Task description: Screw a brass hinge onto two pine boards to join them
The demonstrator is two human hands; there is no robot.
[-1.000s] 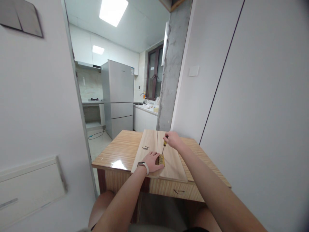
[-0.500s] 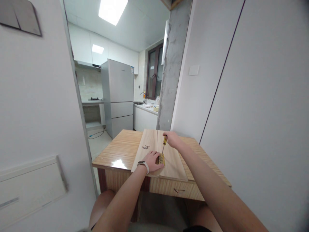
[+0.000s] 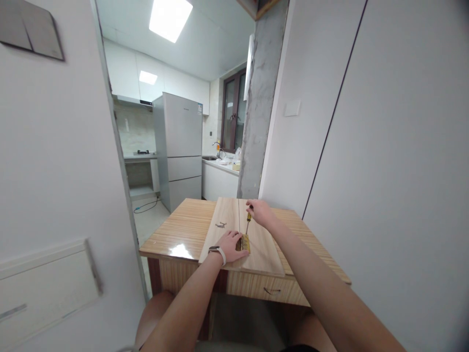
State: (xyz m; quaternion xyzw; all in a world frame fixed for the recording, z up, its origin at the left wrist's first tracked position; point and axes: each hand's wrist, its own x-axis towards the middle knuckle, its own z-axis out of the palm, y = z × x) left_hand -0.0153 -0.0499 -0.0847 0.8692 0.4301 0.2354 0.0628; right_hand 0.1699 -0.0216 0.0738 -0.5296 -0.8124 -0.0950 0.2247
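Note:
A brass-coloured hinge (image 3: pixel 245 244) lies on a pale wooden board pair (image 3: pixel 262 254), by the dark seam between the boards. My left hand (image 3: pixel 230 246) rests flat with its fingers stretched out, its thumb and forefinger against the hinge's left side and lower edge. Above and to the right, my right hand (image 3: pixel 259 211) is closed around the top of a screwdriver (image 3: pixel 249 216) with a yellow and black handle. The screwdriver stands nearly upright, its tip at the hinge's upper part. Whether a screw sits under the tip is too small to tell. Several loose screws (image 3: pixel 220 225) lie left of the seam.
The boards lie on a striped wooden table (image 3: pixel 172 230) with a drawer handle (image 3: pixel 271 291) in front. White walls rise on both sides. Beyond the table stand a grey fridge (image 3: pixel 183 137) and a kitchen counter with a sink (image 3: pixel 210 158).
The view has tilted slightly. My right hand's fingers have shifted a little around the screwdriver's handle. My left hand stays at the hinge.

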